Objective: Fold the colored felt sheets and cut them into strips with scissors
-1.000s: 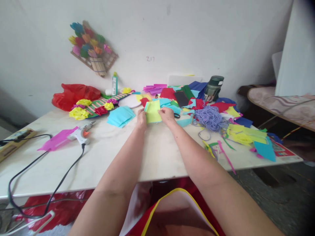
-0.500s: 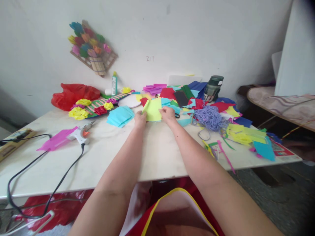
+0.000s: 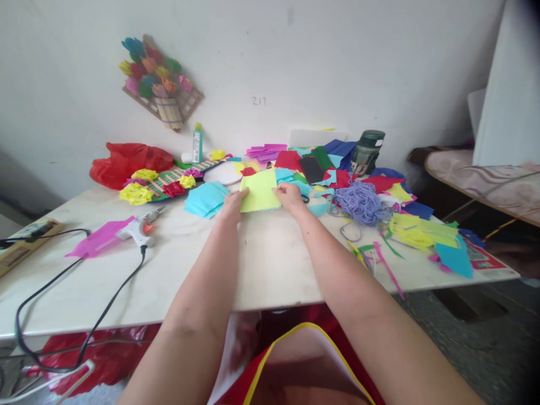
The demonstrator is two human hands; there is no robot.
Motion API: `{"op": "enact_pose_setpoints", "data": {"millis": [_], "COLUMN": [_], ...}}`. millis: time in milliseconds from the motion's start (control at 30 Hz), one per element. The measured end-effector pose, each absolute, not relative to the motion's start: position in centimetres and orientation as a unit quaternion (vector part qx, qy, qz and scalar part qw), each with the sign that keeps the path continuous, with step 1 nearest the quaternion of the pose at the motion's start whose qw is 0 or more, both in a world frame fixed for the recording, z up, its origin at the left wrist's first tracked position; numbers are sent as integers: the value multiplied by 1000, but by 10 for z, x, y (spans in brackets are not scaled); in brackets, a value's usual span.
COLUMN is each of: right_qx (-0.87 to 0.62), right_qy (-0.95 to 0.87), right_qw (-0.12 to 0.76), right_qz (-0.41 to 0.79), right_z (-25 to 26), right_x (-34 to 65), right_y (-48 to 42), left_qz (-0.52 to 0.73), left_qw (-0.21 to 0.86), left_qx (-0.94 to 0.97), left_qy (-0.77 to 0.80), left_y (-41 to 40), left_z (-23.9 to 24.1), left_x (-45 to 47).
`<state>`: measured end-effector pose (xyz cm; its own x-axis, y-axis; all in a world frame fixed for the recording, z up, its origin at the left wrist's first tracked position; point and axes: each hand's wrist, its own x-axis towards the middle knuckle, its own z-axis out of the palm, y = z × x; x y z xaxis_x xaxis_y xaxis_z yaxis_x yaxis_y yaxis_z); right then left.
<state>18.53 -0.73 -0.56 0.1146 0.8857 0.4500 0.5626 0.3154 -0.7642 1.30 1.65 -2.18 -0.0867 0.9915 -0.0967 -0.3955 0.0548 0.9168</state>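
Between my two hands is a yellow-green sheet of paper (image 3: 259,192), roughly square, with a thin blue edge showing under its lower side. My left hand (image 3: 235,202) grips its left edge, thumb on top. The right edge is pinched between the thumb and fingers of my right hand (image 3: 290,196). Just left of my left hand lies a stack of light blue paper (image 3: 206,199). Beyond the yellow-green sheet are a white round piece (image 3: 223,173) and scraps of coloured paper. The handles of black scissors (image 3: 305,198) show beside my right hand.
A glue gun (image 3: 140,229) rests on pink paper (image 3: 101,237) at left, its black cord looping off the table's front edge. Purple yarn (image 3: 360,201), a dark bottle (image 3: 368,152) and paper pieces crowd the right. A flower-decorated board (image 3: 171,183) and red plastic bag (image 3: 129,166) stand back left.
My left hand has shifted slightly left along with the sheet's left edge, and the sheet now lies flatter and shows wider. My right hand stays nearly in place.
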Motion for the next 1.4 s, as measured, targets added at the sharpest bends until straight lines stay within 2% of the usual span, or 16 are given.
{"op": "enact_pose_setpoints", "data": {"millis": [233,433,633,767,867,1400], "right_qx": [-552,-541,-516,-503,-491,-514], "right_qy": [-644,-628,-525,-477,-486,-549], "right_qw": [497,518,546,504,461,440], "right_qz": [181,213,401,515,558,491], "right_z": [-4,-4,-3,3,2,-7], "right_x": [186,189,187,187,187,194], "right_y": [-9,-9,-14,-22,-23,-17], "left_qz": [600,547,617,653,671,692], "left_qw": [587,618,572,544,525,514], "left_qx": [371,414,387,369,354,341], "left_qy": [398,384,378,376,386,375], "left_y": [7,-1,3,3,3,11], "left_z": [-17,-13,-17,-16,-14,-22], "left_x": [16,16,19,19,19,17]}}
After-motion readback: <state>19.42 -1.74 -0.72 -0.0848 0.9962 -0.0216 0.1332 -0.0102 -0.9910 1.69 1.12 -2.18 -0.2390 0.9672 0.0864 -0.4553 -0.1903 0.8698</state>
